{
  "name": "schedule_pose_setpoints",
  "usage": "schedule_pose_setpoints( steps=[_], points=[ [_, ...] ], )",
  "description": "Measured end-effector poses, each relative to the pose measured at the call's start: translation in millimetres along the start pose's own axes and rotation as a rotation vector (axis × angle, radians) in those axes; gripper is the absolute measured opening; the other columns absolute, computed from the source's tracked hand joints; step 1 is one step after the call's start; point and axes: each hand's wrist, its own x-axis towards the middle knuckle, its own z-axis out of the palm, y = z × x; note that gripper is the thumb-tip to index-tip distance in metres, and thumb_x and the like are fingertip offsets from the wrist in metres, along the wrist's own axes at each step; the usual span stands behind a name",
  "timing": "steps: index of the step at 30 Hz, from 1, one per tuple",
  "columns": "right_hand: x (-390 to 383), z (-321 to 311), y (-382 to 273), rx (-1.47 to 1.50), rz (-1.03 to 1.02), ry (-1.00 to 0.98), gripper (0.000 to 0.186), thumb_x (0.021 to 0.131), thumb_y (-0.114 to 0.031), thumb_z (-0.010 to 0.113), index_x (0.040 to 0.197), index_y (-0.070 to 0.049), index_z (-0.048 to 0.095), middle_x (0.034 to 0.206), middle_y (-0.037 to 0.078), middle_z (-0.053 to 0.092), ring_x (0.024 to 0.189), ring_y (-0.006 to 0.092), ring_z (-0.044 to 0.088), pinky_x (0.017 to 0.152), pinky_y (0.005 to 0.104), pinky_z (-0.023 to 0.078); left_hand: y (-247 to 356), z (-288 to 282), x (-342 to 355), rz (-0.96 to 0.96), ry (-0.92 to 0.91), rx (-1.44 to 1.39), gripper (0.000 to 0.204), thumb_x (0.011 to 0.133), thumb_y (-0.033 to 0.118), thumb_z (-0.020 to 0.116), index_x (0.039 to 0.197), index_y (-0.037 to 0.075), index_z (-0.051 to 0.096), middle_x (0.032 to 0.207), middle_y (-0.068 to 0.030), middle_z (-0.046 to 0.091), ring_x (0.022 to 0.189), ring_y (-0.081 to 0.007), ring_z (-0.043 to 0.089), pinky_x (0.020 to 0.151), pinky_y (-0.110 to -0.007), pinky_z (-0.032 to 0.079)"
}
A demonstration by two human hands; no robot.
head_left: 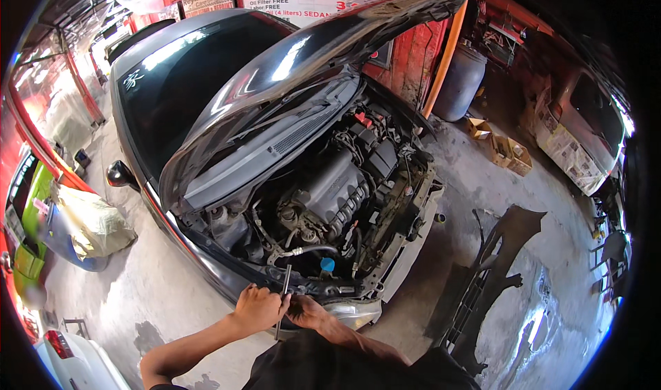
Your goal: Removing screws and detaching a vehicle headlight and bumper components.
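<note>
My left hand [260, 309] is closed around a slim straight metal bar [286, 280], which sticks out above and below the fist. Close beside it, my right hand [308, 312] has its fingers curled in shadow at the car's front corner; what they hold is hidden. Both hands are over the fender edge, behind the headlight [354, 314]. Just beyond them lies the open engine bay, with a blue round cap [328, 265], a pale hose [303, 250] and a grey engine cover [334, 187]. The raised hood [296, 59] slants above the bay.
A detached dark bumper [492, 273] lies on the concrete floor to the right. Farther back are cardboard boxes [509, 154], a blue drum [461, 83] and a paper-masked vehicle [575, 149]. A plastic-wrapped bundle [96, 225] and a white car [79, 366] are on the left.
</note>
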Motion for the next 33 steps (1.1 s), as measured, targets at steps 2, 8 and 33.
schedule_pose_setpoints(
  steps=[2, 8, 33],
  points=[
    [8, -14, -3, 0.189, 0.117, -0.103, 0.018, 0.097, -0.01, 0.045, 0.1, 0.003, 0.056, 0.095, 0.012, 0.062, 0.083, 0.023, 0.064, 0.078, 0.0347, 0.058, 1, -21, 2, -0.053, -0.293, -0.131, 0.027, 0.087, 0.033, 0.057, 0.086, 0.012, 0.073, 0.086, -0.0135, 0.068, 0.077, -0.034, 0.063, 0.083, -0.048, 0.049],
    [-3, -3, -2, 0.048, -0.007, -0.103, 0.021, 0.099, -0.014, 0.04, 0.102, -0.001, 0.057, 0.096, 0.01, 0.063, 0.088, 0.0231, 0.065, 0.08, 0.0379, 0.058, -18, -46, 3, 0.503, 0.019, 0.225, 0.034, 0.085, 0.028, 0.053, 0.113, 0.01, 0.059, 0.146, -0.0047, 0.036, 0.132, -0.035, 0.033, 0.1, -0.053, 0.04],
    [1, -18, -14, 0.091, 0.134, -0.236, 0.02, 0.096, -0.01, 0.041, 0.105, -0.001, 0.057, 0.096, 0.01, 0.065, 0.088, 0.0178, 0.065, 0.077, 0.0312, 0.056, -29, -29, 28, 0.373, 0.278, 0.057, 0.038, 0.084, 0.045, 0.059, 0.108, 0.016, 0.066, 0.128, -0.0008, 0.055, 0.13, -0.0323, 0.039, 0.097, -0.049, 0.043]
  ],
)
